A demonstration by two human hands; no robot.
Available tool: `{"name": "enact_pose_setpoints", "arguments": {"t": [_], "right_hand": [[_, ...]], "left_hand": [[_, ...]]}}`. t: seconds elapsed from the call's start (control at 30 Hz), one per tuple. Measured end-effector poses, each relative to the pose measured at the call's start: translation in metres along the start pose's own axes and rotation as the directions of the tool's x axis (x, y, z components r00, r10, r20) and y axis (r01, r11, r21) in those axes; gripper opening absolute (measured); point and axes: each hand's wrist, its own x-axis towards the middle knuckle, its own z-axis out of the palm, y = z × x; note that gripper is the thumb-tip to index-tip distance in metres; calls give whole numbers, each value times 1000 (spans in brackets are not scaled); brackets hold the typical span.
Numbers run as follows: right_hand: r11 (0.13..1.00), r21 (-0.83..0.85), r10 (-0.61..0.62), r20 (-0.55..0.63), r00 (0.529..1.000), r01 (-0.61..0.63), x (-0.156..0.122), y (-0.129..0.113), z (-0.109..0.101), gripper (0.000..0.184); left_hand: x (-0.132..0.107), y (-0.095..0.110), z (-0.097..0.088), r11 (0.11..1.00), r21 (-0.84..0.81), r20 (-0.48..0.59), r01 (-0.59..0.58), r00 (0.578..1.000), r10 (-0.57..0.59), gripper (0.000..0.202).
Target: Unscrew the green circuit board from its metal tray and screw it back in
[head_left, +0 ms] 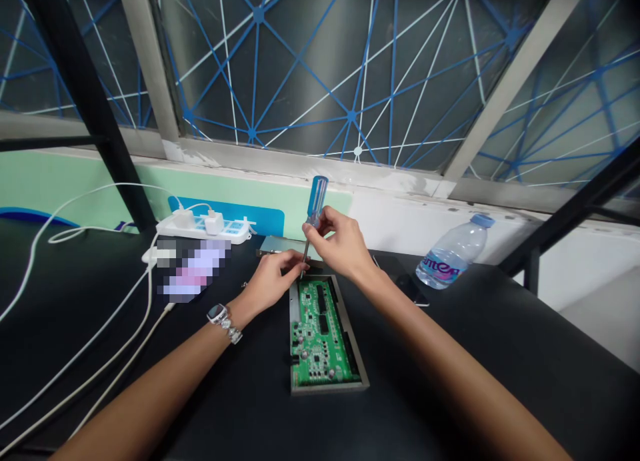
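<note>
A green circuit board (319, 334) lies in a shallow metal frame (330, 387) on the black table, its long side running away from me. My right hand (340, 241) grips a screwdriver (316, 197) with a clear blue handle, low on the handle, and holds it nearly upright. Its thin shaft points down to the far left corner of the board. At that corner my left hand (277, 274) has thumb and fingers pinched around the lower end of the shaft. Those fingertips hide the tip, so any screw there cannot be made out.
Behind the board lies a flat metal cover (275, 245). A white power strip (200, 229) with plugs and cables stands at the back left, beside a blurred-out phone (197, 271). To the right, a water bottle (453, 254) leans near a dark, shiny object (413, 291). A window wall closes the back.
</note>
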Motion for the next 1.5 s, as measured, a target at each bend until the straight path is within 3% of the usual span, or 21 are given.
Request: {"name": "enact_pose_setpoints", "arguments": {"t": [0.2,0.37,0.67,0.93,1.23,1.5], "right_hand": [[989,-146,8,-105,994,-23,-4,-4,2,45],[971,-240,-14,-138,990,-19,-5,-5,4,42],[998,59,-33,25,999,31,-1,0,1,26],[999,48,-20,-50,999,23,-3,0,1,35],[971,236,-53,103,993,28,0,2,-2,23],[924,363,-3,322,947,-121,0,15,1,16]], "left_hand": [[0,-3,1,1000,-14,0,-17,1000,17,18],[0,-3,1,1000,-27,12,5,1000,-5,16],[0,1,-1,999,42,-10,-2,1000,3,14],[0,0,-1,1000,21,-4,7,1000,-7,15],[2,-2,-1,998,-60,52,-32,998,35,24],[2,-2,1,992,-123,16,17,1000,-15,17]]}}
